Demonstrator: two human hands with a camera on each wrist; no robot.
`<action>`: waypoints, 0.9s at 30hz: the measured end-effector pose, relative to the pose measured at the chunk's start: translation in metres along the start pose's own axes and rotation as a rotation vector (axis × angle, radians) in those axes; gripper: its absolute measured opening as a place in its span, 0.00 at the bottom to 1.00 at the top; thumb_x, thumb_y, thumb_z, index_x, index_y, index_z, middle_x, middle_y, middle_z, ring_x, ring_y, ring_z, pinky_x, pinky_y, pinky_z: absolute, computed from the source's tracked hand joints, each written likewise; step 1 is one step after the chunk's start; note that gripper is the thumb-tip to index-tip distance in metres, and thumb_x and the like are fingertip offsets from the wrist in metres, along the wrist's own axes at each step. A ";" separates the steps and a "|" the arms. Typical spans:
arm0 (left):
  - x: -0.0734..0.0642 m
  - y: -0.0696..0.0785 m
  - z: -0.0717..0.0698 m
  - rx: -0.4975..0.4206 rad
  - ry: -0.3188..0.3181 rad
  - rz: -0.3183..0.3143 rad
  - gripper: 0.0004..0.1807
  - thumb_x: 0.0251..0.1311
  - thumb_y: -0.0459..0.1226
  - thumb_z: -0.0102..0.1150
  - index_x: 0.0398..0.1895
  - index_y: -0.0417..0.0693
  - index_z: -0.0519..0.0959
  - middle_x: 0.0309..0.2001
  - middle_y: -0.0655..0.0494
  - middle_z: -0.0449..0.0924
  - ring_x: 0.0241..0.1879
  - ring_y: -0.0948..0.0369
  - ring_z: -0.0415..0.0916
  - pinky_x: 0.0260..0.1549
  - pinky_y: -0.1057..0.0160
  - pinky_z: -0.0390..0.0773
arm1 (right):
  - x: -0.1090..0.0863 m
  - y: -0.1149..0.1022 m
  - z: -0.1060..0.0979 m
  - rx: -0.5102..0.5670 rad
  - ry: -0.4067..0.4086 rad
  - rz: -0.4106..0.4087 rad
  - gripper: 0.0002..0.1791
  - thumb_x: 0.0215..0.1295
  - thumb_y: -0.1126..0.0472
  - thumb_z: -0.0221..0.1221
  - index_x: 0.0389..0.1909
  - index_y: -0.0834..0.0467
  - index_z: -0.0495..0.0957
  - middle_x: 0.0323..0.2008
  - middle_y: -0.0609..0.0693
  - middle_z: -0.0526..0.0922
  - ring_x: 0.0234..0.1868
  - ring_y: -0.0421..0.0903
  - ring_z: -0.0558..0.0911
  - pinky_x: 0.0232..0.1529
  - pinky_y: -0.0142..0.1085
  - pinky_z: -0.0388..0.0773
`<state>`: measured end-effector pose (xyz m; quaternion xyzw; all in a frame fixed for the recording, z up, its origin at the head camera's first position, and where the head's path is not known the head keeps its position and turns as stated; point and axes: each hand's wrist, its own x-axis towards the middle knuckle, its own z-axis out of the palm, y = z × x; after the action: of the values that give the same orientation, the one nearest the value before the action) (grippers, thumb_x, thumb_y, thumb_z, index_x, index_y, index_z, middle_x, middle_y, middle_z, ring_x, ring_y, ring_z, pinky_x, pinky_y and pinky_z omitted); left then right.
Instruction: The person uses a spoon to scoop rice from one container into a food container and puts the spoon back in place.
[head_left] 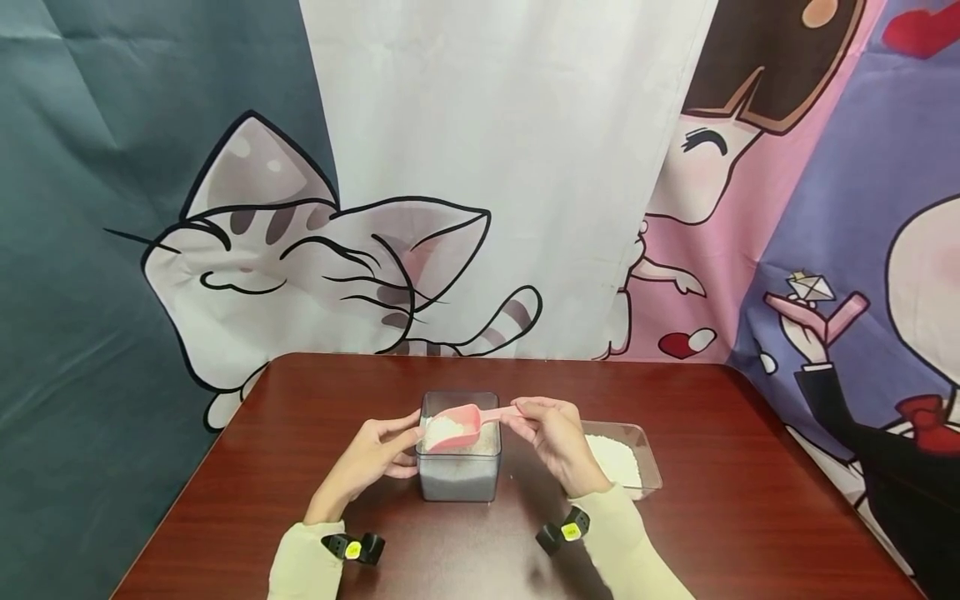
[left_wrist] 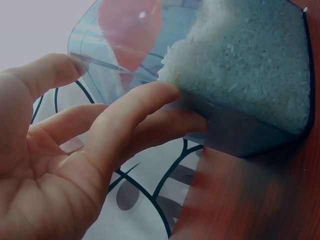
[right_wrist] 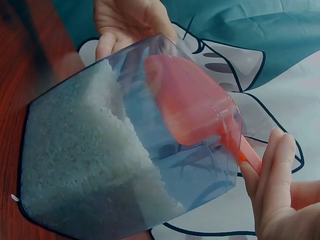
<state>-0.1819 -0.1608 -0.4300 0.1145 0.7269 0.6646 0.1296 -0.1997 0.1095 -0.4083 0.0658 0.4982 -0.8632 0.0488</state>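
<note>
A pink scoop (head_left: 467,419) with white rice grains in its bowl is over the mouth of a clear, grey-tinted square container (head_left: 459,490). My right hand (head_left: 553,435) pinches the scoop's handle between thumb and fingers, to the right of the container. My left hand (head_left: 378,450) holds the container by its left side, thumb near the rim and fingers against the wall. Rice (right_wrist: 80,145) fills the container's lower part in the right wrist view, its surface sloping there. Through the transparent wall in the left wrist view, part of the scoop (left_wrist: 130,30) shows pink.
A clear shallow tray (head_left: 651,468) of white rice stands right of the container, partly behind my right hand. All rest on a reddish-brown wooden table (head_left: 360,379). A printed cartoon curtain (head_left: 510,125) hangs behind the table's far edge.
</note>
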 end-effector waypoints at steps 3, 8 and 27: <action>0.000 0.000 0.000 0.004 0.002 -0.003 0.31 0.60 0.43 0.57 0.64 0.37 0.64 0.48 0.34 0.76 0.32 0.48 0.82 0.34 0.46 0.79 | 0.000 -0.001 -0.003 0.019 0.006 0.004 0.08 0.59 0.77 0.51 0.34 0.72 0.78 0.31 0.61 0.81 0.30 0.47 0.84 0.39 0.37 0.81; 0.000 -0.001 -0.001 0.014 0.006 -0.002 0.30 0.61 0.42 0.56 0.64 0.37 0.64 0.49 0.34 0.75 0.33 0.49 0.81 0.35 0.45 0.79 | -0.001 -0.005 -0.005 0.026 0.004 0.002 0.06 0.59 0.75 0.53 0.34 0.71 0.78 0.28 0.59 0.82 0.28 0.46 0.84 0.37 0.34 0.81; 0.000 -0.002 0.000 0.012 0.003 0.008 0.31 0.61 0.41 0.56 0.63 0.35 0.63 0.49 0.30 0.74 0.32 0.47 0.81 0.34 0.46 0.80 | -0.018 -0.040 -0.021 0.078 -0.039 -0.017 0.11 0.62 0.75 0.51 0.29 0.65 0.82 0.28 0.56 0.83 0.28 0.46 0.84 0.38 0.33 0.81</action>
<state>-0.1817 -0.1611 -0.4319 0.1172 0.7307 0.6609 0.1251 -0.1866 0.1486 -0.3815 0.0466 0.4636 -0.8835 0.0485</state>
